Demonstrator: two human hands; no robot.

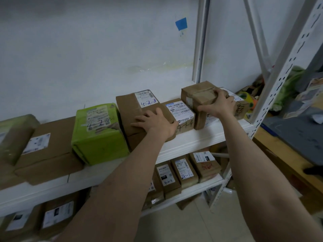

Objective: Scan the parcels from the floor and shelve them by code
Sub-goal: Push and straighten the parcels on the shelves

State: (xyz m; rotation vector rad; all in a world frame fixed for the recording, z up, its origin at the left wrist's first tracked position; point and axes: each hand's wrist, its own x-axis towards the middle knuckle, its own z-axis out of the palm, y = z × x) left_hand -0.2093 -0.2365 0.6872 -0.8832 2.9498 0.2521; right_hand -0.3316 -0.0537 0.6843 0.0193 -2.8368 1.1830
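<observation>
At shelf's (201, 138) right end we judge small taped box (197, 95) light, stiff, tape-slick: right hand (217, 103) grips its top, left hand (155, 122) flat on next parcel (130, 109); hold opp. sides.

The green parcel (97, 137) reads 4-2-2, the small brown box (183, 117) 4-1-4 (printed labels (180, 110) blurred).

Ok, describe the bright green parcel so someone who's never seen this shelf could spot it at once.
Find the white metal shelving against the wall and follow its top visible shelf. Just left of the brown box under the left hand sits the green parcel. It alone is bright lime green among brown cartons, with 4-2-2 handwritten on its label.
</observation>
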